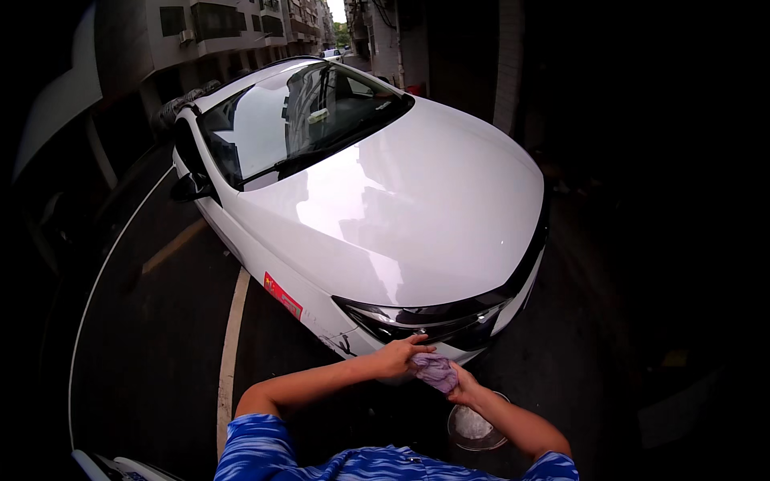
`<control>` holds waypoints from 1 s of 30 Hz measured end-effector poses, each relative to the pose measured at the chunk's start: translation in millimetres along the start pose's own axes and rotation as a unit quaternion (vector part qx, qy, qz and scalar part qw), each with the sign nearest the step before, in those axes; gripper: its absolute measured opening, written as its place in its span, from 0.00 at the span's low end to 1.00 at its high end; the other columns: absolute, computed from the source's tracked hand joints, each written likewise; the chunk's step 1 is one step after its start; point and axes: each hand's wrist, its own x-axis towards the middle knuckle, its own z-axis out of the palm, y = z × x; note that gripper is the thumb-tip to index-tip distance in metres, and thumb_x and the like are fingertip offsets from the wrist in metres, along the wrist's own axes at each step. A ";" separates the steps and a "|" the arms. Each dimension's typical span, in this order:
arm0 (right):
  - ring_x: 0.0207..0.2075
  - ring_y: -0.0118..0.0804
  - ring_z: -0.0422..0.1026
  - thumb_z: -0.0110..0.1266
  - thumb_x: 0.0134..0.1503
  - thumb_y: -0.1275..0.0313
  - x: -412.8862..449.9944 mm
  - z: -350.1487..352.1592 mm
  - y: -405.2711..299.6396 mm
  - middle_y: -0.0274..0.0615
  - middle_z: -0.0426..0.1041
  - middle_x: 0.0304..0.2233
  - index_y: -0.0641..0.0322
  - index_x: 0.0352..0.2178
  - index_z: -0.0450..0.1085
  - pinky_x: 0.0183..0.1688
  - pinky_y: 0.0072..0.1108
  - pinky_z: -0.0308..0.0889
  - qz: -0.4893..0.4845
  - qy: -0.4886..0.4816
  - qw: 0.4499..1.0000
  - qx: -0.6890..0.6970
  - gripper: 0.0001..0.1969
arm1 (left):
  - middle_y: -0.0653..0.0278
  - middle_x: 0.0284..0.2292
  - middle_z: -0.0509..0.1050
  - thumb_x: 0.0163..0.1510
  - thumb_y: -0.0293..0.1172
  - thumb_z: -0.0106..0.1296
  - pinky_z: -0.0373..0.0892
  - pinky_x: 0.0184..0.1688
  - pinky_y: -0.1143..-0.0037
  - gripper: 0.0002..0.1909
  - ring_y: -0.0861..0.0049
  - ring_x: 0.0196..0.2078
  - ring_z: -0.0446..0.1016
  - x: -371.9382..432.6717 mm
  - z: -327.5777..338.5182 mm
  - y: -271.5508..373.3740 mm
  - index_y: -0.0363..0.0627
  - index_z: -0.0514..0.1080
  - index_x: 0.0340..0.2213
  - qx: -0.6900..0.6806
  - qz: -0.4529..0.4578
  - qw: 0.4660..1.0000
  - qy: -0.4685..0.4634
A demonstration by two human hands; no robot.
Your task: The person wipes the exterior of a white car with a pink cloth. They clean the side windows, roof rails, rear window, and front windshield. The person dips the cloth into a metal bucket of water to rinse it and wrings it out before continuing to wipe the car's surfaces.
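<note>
A bunched purple cloth (435,372) spans the gap between my two hands, just in front of the bumper of a white car (421,210). My left hand (400,356) touches the cloth's left end, its fingers spread towards the headlight (385,327); whether it grips the cloth cannot be told. My right hand (463,385) is closed on the cloth's right end. Below my right forearm, a round basin (472,424) with something whitish in it rests on the ground. Dark scuffs mark the front corner of the car, near a red sticker (283,294).
The car's black side mirror (192,187) sticks out at the left. A pale painted line (231,355) runs along the dark ground on the left. Part of another vehicle (120,469) shows at the lower left edge. Buildings stand behind the car.
</note>
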 end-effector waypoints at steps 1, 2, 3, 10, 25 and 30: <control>0.25 0.38 0.77 0.34 0.61 0.50 9.7 -8.6 -4.8 0.46 0.76 0.36 0.62 0.47 0.66 0.14 0.14 0.64 -0.003 -0.002 1.000 0.000 0.27 | 0.49 0.55 0.60 0.41 0.24 0.58 0.65 0.53 0.69 0.35 0.56 0.52 0.67 -10.4 -13.1 4.2 0.54 0.65 0.53 0.002 0.003 1.000 0.001; 0.27 0.39 0.77 0.35 0.62 0.54 14.6 -21.4 -12.4 0.46 0.76 0.35 0.63 0.46 0.66 0.22 0.19 0.70 0.052 -0.091 0.989 -0.100 0.24 | 0.51 0.53 0.62 0.41 0.23 0.58 0.66 0.51 0.70 0.33 0.60 0.49 0.69 -19.4 -28.1 7.5 0.51 0.66 0.52 -0.001 0.014 0.996 0.086; 0.29 0.40 0.78 0.35 0.64 0.58 17.9 -29.8 -13.2 0.45 0.76 0.35 0.63 0.46 0.66 0.31 0.24 0.76 0.109 -0.175 0.958 -0.198 0.21 | 0.53 0.50 0.64 0.42 0.23 0.57 0.66 0.50 0.71 0.31 0.64 0.47 0.70 -30.6 -38.1 9.4 0.48 0.66 0.51 -0.007 0.023 0.985 0.171; 0.26 0.38 0.78 0.28 0.60 0.43 1.5 99.6 18.1 0.58 0.76 0.33 0.78 0.39 0.67 0.18 0.17 0.68 0.099 -0.109 0.862 -0.485 0.39 | 0.72 0.23 0.70 0.56 0.28 0.50 0.65 0.32 0.82 0.06 0.85 0.26 0.68 -133.2 -45.3 -35.0 0.40 0.73 0.32 -0.390 -0.221 0.882 0.143; 0.49 0.31 0.67 0.33 0.55 0.35 102.0 334.3 146.2 0.41 0.68 0.48 0.64 0.49 0.64 0.51 0.25 0.60 -0.089 -0.299 0.667 -0.677 0.41 | 0.57 0.29 0.76 0.52 0.27 0.51 0.71 0.36 0.78 0.12 0.78 0.31 0.75 -274.0 -174.1 -103.2 0.31 0.73 0.36 -0.529 -0.240 0.766 0.277; 0.31 0.24 0.68 0.44 0.60 0.48 150.4 399.8 171.7 0.36 0.71 0.33 0.62 0.40 0.68 0.36 0.17 0.62 -0.054 -0.410 0.784 -0.464 0.25 | 0.64 0.32 0.76 0.56 0.39 0.51 0.69 0.36 0.78 0.18 0.83 0.32 0.72 -318.1 -192.4 -167.0 0.34 0.72 0.39 -0.252 -0.262 0.875 0.322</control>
